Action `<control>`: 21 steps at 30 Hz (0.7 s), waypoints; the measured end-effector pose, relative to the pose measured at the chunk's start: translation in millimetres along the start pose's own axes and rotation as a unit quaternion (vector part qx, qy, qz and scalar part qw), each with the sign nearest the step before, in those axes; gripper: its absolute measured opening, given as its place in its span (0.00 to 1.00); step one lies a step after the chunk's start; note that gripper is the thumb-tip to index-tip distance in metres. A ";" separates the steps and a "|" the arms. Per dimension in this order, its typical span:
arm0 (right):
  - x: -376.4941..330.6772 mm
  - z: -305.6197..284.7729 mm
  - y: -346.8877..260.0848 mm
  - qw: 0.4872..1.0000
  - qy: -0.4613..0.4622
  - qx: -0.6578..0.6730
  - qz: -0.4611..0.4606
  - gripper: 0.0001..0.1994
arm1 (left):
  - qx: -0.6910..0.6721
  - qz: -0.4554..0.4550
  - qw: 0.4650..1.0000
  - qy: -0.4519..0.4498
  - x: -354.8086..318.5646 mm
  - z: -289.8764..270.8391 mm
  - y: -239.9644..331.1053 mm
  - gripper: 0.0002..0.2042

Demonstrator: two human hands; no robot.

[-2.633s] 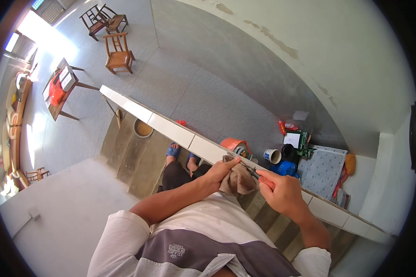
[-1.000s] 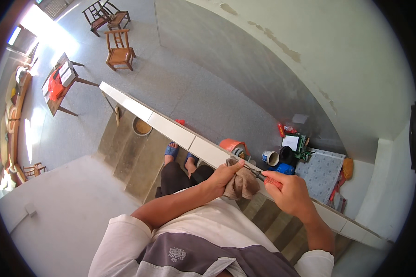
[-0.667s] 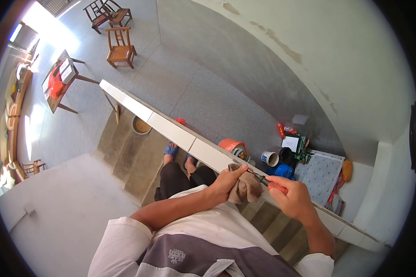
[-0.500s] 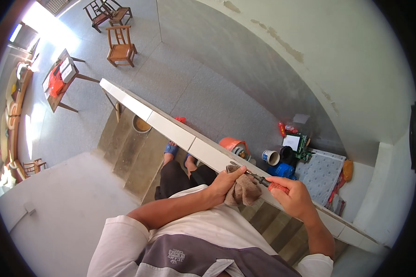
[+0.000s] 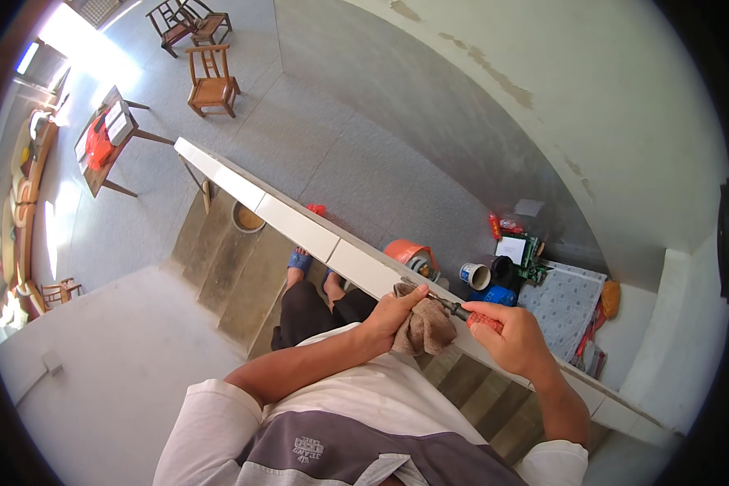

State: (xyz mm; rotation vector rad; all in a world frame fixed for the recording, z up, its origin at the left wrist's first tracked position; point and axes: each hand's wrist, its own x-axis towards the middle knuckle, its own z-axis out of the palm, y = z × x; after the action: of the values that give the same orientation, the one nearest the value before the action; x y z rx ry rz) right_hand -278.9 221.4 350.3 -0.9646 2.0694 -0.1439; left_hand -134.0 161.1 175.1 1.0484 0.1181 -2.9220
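Note:
My left hand [image 5: 390, 318] is closed around a crumpled brown cloth [image 5: 426, 330], with the thumb pressed along its upper side. In my right hand [image 5: 513, 338] is a red-handled tool [image 5: 461, 312] with a dark collar and a thin metal shaft; its exact kind does not show. The shaft points left into the cloth, under my left thumb, and a bit of metal shows beyond the fingers. Both hands are held above the white-tiled ledge [image 5: 360, 266], in front of my body.
Beyond the ledge stand an orange bucket [image 5: 409, 253], an open tin [image 5: 475, 276], a blue container [image 5: 495, 295] and a green circuit board [image 5: 531, 257]. Steps [image 5: 243, 283] descend on my side, with a round bowl [image 5: 248, 218]. Wooden chairs [image 5: 211, 89] and a table [image 5: 105, 166] are farther off.
The tool and my right hand have shifted slightly left. My left hand and the cloth have tipped a little; the grip stays the same.

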 end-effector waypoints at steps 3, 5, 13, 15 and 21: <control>-0.4 1.4 3.4 1.000 -0.001 0.020 0.009 0.15 | -0.019 -0.004 1.000 -0.011 4.6 -5.8 -2.9 0.17; -3.0 2.2 6.2 1.000 0.006 0.029 0.004 0.15 | -0.011 -0.017 1.000 0.007 8.0 -7.5 -6.2 0.17; -3.2 4.4 6.0 1.000 0.010 0.006 0.006 0.15 | -0.011 -0.013 1.000 -0.007 8.6 -7.8 -3.6 0.17; -6.0 3.9 4.6 1.000 0.022 0.017 0.001 0.15 | 0.009 -0.005 1.000 -0.005 7.0 -5.9 -6.0 0.16; 2.4 -0.6 -4.7 0.999 -0.006 -0.032 0.010 0.15 | -0.026 -0.019 0.999 0.010 5.6 -5.0 1.0 0.16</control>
State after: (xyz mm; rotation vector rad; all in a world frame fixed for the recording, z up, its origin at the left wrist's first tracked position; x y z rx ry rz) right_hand -277.5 216.4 351.1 -0.9802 2.0830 -0.0609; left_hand -135.2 160.5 167.6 1.0785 0.2146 -2.9259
